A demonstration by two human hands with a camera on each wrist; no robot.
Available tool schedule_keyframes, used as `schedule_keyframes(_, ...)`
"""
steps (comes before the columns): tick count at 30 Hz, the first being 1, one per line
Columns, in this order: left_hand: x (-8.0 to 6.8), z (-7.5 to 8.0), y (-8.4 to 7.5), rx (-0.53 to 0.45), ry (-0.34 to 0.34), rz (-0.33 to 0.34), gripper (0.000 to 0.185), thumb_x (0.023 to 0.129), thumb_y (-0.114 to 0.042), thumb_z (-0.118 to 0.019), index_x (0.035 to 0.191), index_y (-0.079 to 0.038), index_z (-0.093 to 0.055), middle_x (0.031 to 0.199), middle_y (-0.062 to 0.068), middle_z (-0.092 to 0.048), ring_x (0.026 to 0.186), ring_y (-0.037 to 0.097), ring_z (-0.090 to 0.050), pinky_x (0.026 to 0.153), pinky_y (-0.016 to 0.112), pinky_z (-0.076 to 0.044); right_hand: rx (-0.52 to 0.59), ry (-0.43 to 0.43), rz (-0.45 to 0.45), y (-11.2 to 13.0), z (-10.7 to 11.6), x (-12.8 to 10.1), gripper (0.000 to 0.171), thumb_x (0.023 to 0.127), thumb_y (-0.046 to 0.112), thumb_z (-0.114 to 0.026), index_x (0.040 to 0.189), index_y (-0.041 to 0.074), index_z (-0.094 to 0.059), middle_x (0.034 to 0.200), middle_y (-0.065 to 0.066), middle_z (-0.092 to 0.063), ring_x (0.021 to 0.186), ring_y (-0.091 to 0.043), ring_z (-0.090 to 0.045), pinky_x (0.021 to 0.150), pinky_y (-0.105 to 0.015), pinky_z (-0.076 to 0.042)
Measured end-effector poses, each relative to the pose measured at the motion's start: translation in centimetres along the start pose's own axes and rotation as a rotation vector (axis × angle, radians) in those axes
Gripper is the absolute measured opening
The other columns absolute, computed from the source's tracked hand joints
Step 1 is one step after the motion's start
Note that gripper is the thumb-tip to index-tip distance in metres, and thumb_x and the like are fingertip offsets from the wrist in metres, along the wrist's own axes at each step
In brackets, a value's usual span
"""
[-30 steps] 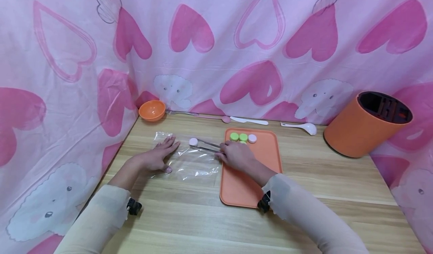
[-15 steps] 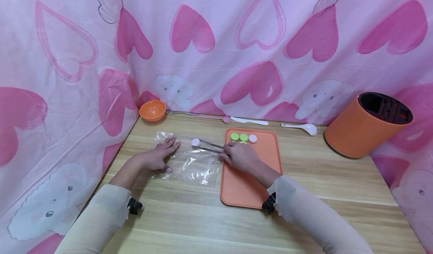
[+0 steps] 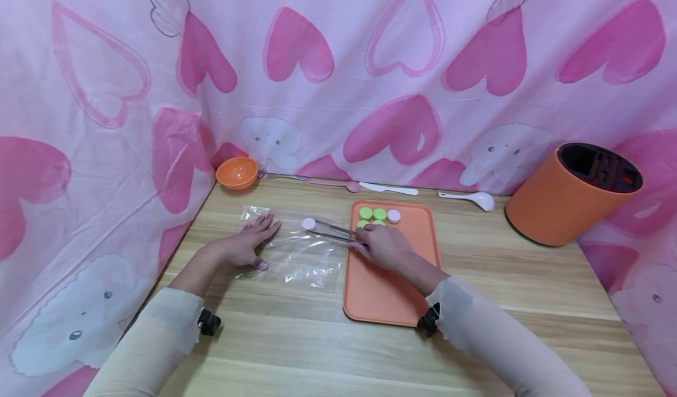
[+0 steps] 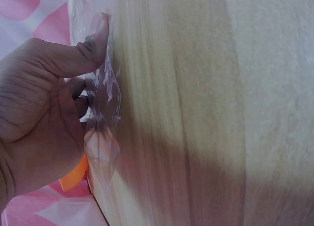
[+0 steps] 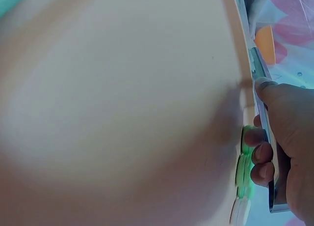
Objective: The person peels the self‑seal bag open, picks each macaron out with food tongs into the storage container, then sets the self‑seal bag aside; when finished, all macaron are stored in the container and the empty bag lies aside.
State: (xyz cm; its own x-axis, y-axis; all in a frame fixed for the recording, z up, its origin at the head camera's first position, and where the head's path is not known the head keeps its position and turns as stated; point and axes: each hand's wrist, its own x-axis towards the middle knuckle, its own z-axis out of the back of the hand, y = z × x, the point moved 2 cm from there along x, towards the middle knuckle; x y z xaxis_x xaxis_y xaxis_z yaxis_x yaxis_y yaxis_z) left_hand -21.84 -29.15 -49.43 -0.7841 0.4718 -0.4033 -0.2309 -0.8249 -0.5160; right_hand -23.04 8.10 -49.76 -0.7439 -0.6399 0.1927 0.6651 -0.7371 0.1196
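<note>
My left hand (image 3: 245, 245) lies with spread fingers on a clear plastic bag (image 3: 304, 262), pressing its left end to the table. In the left wrist view, the bag's film bulges beside the thumb. My right hand (image 3: 388, 245) grips metal tongs (image 3: 333, 236), whose two arms point left over the bag. At the tongs' tips is a pale pink macaron (image 3: 309, 225); I cannot tell if it lies inside the bag or on top. Under and behind my right hand, an orange tray (image 3: 383, 294) bears green macarons (image 3: 379, 214) and another pink macaron (image 3: 394, 216).
An orange bowl (image 3: 237, 174) stands at the back left. Along the back edge lie a fork (image 3: 282, 176), a pink spoon (image 3: 352, 186), a white knife (image 3: 388, 189) and a white ladle (image 3: 482, 201). An orange knife block (image 3: 566, 200) stands at the right.
My right hand has drawn the tongs slightly right, and the pink macaron has shifted right with them. The bag's creases have changed. My left hand stays in place.
</note>
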Motion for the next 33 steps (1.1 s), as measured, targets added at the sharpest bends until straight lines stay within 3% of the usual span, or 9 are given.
schedule_keyframes(6,-0.2,0.1,-0.1,-0.006,-0.002,-0.001,0.109,0.094,-0.019,-0.085,0.178,-0.012,-0.015,0.186,0.019,0.014,0.171,0.047,0.017,0.138,0.07,0.006,-0.024,0.02,-0.017,-0.4,0.0,-0.5,0.028,0.107,0.046,-0.073,0.109,0.019,-0.078,0.088,-0.002,-0.07,0.066,-0.014,-0.062,0.054,-0.036,-0.054)
schedule_keyframes(13,-0.2,0.0,-0.2,-0.018,-0.007,-0.004,0.109,0.094,-0.018,-0.085,0.178,-0.011,-0.016,0.186,0.02,0.013,0.171,0.047,0.017,0.137,0.07,0.007,-0.019,0.015,-0.008,-0.9,0.2,-1.0,0.033,0.107,0.046,-0.072,0.127,0.021,-0.082,0.099,0.0,-0.078,0.075,-0.015,-0.071,0.06,-0.04,-0.061)
schedule_keyframes(19,-0.2,0.0,-0.3,-0.016,-0.011,-0.014,0.11,0.093,-0.019,-0.086,0.178,-0.01,-0.016,0.186,0.022,0.013,0.171,0.049,0.017,0.137,0.071,0.007,-0.018,0.016,-0.018,-1.7,0.5,-1.6,0.027,0.106,0.046,-0.074,0.113,0.021,-0.081,0.098,0.002,-0.076,0.075,-0.013,-0.067,0.061,-0.039,-0.061)
schedule_keyframes(29,-0.4,0.1,-0.6,-0.005,-0.013,-0.02,0.109,0.093,-0.017,-0.085,0.177,-0.008,-0.016,0.185,0.024,0.012,0.171,0.05,0.014,0.137,0.072,0.006,-0.047,-0.045,0.001,-3.4,1.3,-2.9,0.025,0.102,0.044,-0.079,0.108,0.02,-0.082,0.094,0.002,-0.075,0.071,-0.016,-0.069,0.057,-0.037,-0.057)
schedule_keyframes(33,-0.5,0.1,-0.8,-0.011,-0.013,-0.02,0.11,0.093,-0.017,-0.086,0.177,-0.007,-0.016,0.185,0.024,0.011,0.171,0.051,0.014,0.137,0.072,0.006,-0.07,-0.03,-0.007,-3.7,1.5,-3.1,0.026,0.101,0.045,-0.08,0.108,0.02,-0.082,0.095,0.002,-0.077,0.071,-0.014,-0.068,0.058,-0.034,-0.058)
